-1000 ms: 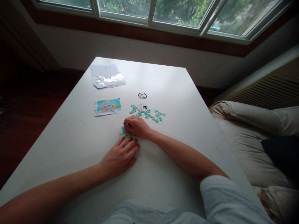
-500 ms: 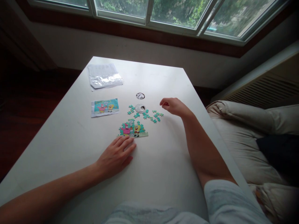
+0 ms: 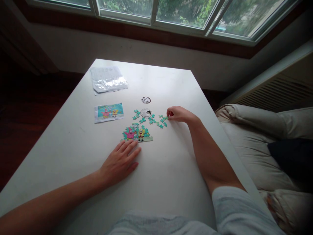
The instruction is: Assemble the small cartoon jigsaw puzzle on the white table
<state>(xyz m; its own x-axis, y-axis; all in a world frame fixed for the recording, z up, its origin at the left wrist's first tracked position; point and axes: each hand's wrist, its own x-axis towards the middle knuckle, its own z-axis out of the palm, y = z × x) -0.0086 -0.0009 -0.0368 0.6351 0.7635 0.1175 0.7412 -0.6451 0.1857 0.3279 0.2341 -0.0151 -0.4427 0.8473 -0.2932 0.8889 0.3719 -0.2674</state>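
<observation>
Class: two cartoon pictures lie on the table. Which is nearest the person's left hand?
The partly assembled puzzle, just ahead of the left hand, with a jagged unfinished top; the printed picture sheet lies farther away, up-left.

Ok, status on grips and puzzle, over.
Left grip open, flat on table below part-built puzzle. Right grip at rightmost loose piece, hold unclear. Metal disc among other pieces, not blocking.

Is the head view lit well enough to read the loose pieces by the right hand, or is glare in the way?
Head view: daylight from the window lights the table softly, with no glare on the loose pieces; only the plastic bag shines. The corners of the picture darken. The pieces are too small to show the grip of the right hand.
</observation>
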